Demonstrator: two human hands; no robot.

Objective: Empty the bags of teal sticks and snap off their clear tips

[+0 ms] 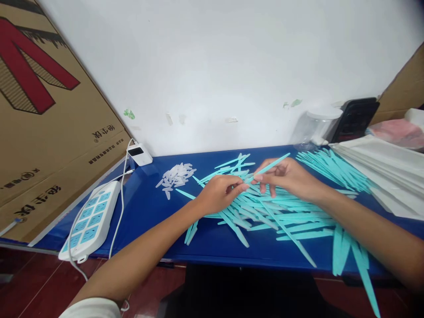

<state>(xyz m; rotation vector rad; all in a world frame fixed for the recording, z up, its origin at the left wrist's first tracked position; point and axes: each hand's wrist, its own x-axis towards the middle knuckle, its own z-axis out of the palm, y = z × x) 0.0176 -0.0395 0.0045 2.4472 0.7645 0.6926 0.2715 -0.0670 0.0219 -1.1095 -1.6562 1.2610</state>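
A slim turquoise eyebrow razor [273, 162] is held over the pile, its handle slanting up to the right. My right hand [286, 176] pinches it partway along between thumb and fingers. At its lower left end, the fingertips of my left hand [220, 192] are closed, and whether they grip a small cap there is hidden. Beneath both hands spreads a loose pile of similar turquoise razors [298, 218], several with pale tips. To the left of my left hand lies a heap of small translucent caps [177, 176].
A neater bunch of turquoise razors [334, 170] lies at the right, beside white paper bags [397, 172]. Behind stand a clear lidded jar [319, 126] and a black holder [356, 119]. At left are a power strip [94, 221], cables, a white device [140, 154] and a large carton [49, 132].
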